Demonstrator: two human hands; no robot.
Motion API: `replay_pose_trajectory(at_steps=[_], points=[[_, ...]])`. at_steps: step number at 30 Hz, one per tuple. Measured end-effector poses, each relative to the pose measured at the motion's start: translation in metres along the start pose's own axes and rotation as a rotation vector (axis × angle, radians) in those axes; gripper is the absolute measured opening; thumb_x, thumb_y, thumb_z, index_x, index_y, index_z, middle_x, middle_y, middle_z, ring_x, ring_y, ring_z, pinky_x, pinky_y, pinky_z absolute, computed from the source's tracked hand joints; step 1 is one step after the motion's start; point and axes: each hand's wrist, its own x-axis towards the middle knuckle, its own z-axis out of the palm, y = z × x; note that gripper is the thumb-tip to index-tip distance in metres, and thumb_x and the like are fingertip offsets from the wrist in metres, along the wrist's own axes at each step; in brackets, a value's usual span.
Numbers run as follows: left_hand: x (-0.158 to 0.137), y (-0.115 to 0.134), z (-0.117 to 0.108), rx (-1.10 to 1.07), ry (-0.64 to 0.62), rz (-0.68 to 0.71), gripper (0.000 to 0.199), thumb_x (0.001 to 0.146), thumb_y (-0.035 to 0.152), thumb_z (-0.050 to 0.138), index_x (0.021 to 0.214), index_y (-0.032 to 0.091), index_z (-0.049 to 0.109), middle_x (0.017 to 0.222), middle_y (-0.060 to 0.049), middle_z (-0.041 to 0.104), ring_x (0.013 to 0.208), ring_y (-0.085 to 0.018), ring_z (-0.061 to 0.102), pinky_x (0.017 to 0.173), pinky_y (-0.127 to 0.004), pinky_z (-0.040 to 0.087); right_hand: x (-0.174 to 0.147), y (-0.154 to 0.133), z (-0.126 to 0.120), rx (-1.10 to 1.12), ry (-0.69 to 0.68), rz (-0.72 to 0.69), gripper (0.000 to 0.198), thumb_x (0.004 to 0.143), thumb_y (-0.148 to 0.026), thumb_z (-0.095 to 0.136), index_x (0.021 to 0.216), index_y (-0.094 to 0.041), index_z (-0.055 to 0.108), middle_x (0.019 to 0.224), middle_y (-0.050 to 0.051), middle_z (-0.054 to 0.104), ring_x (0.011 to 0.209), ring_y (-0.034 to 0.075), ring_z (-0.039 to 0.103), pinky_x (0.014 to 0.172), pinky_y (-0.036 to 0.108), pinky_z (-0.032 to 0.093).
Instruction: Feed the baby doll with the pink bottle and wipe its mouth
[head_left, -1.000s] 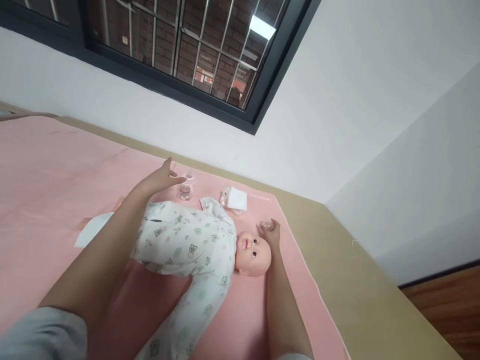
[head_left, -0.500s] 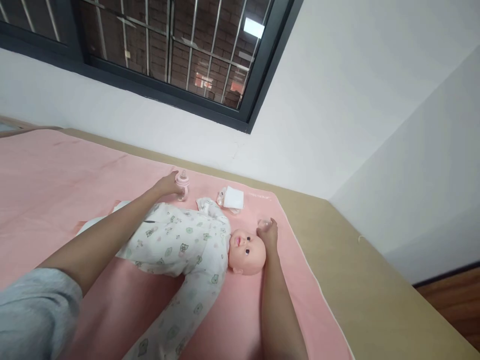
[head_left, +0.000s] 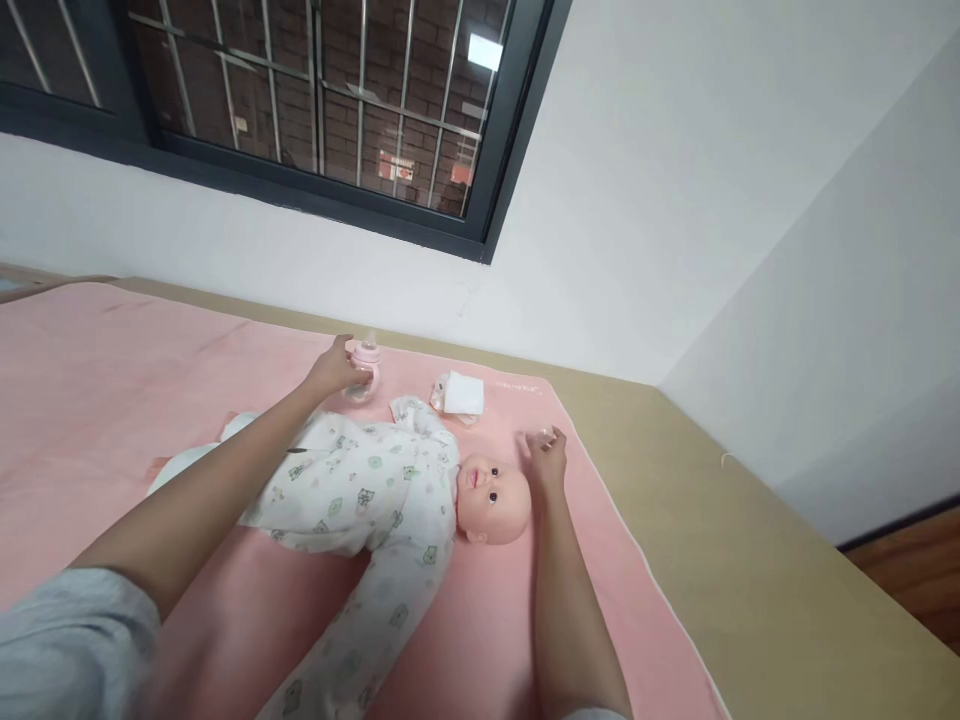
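Note:
My left hand (head_left: 334,370) is closed around a baby bottle (head_left: 367,353) with a pink collar, a pink handle and a clear teat. The bottle stands upright at the far side of the mat. My right hand (head_left: 551,462) has its fingers curled round a small clear cap (head_left: 539,437), close to the mat and just beyond the doll's head. Between my arms a baby doll (head_left: 375,475) lies on its back in a white patterned suit, its head to the right. My left forearm passes over its lower body and hides part of it.
Beyond the doll's arm lies a folded white cloth (head_left: 465,394) on a small patterned bundle. The pink mat (head_left: 480,620) covers most of a wooden surface (head_left: 675,520). A white wall (head_left: 600,250) and a barred window (head_left: 300,100) rise behind it.
My right hand has shifted slightly away from the doll's head, to the right, with the cap. My left hand keeps its hold on the bottle. The view has tilted a little.

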Motion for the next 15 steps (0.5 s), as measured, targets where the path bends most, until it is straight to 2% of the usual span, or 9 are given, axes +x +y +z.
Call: replay_pose_trajectory(at_steps=[3,6,10,13,15], points=[[-0.016,0.019,-0.009,-0.087,0.016,0.047,0.091,0.065,0.036,0.067,0.143,0.015,0.024,0.129,-0.016,0.054,0.108,-0.025,0.061,0.088,-0.032,0.050,0.001,-0.029,-0.009,0.095,0.034,-0.018,0.072,0.071,-0.046,0.060,0.133,-0.018,0.038,0.127,0.015,0.057,0.108,0.021,0.059,0.091,0.032,0.049],[-0.038,0.040,-0.019,-0.286,0.018,0.092,0.092,0.063,0.033,0.070,0.143,0.017,0.026,0.126,-0.013,0.055,0.104,-0.022,0.062,0.088,-0.031,0.052,-0.004,-0.066,-0.014,0.201,0.036,-0.134,0.070,0.070,-0.046,0.064,0.130,-0.018,0.042,0.125,0.014,0.058,0.106,0.020,0.060,0.091,0.032,0.049],[-0.067,0.058,-0.027,-0.445,-0.051,0.201,0.086,0.063,0.031,0.072,0.139,0.019,0.034,0.120,-0.010,0.059,0.106,-0.023,0.061,0.090,-0.034,0.051,-0.030,-0.115,-0.014,0.353,-0.067,-0.300,0.071,0.070,-0.047,0.067,0.130,-0.020,0.040,0.127,0.014,0.057,0.106,0.019,0.061,0.091,0.032,0.050],[-0.084,0.063,-0.028,-0.457,-0.147,0.269,0.078,0.063,0.032,0.073,0.134,0.021,0.042,0.117,-0.008,0.062,0.106,-0.025,0.061,0.088,-0.035,0.051,-0.063,-0.147,-0.013,0.435,-0.209,-0.404,0.076,0.071,-0.048,0.069,0.136,-0.024,0.035,0.128,0.011,0.056,0.107,0.019,0.061,0.092,0.033,0.050],[-0.094,0.067,-0.027,-0.451,-0.221,0.315,0.076,0.064,0.032,0.073,0.133,0.022,0.043,0.117,-0.008,0.062,0.109,-0.026,0.060,0.088,-0.035,0.050,-0.088,-0.165,-0.013,0.452,-0.294,-0.449,0.073,0.076,-0.046,0.067,0.138,-0.028,0.033,0.130,0.009,0.054,0.112,0.018,0.059,0.097,0.035,0.049]])
